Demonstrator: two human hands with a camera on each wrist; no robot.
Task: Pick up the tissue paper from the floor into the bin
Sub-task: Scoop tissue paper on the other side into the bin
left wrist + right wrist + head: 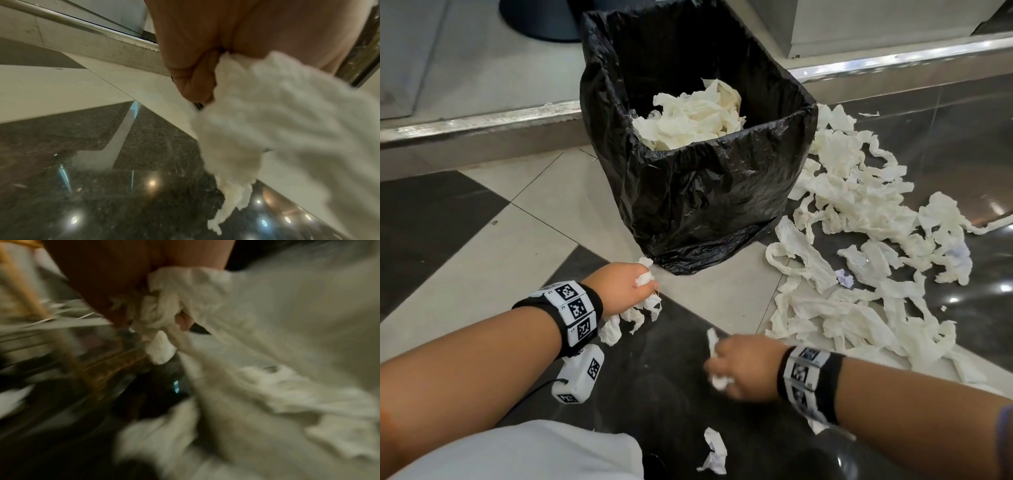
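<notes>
A bin [722,192] lined with a black bag stands on the floor, holding crumpled white tissue [688,116]. My left hand [626,287] hovers just in front of its base and grips a bunch of tissue paper [633,317] whose strips hang down; the left wrist view shows the fingers [193,81] curled round that tissue [257,121]. My right hand [743,366] is lower, over the dark tile, clenched round a small wad of tissue [714,346], blurred in the right wrist view [162,313]. A large heap of tissue strips [859,246] lies right of the bin.
One small tissue scrap [714,448] lies on the dark tile near my knee [534,452]. A metal-edged step [482,123] runs behind the bin. The floor has light and dark glossy tiles.
</notes>
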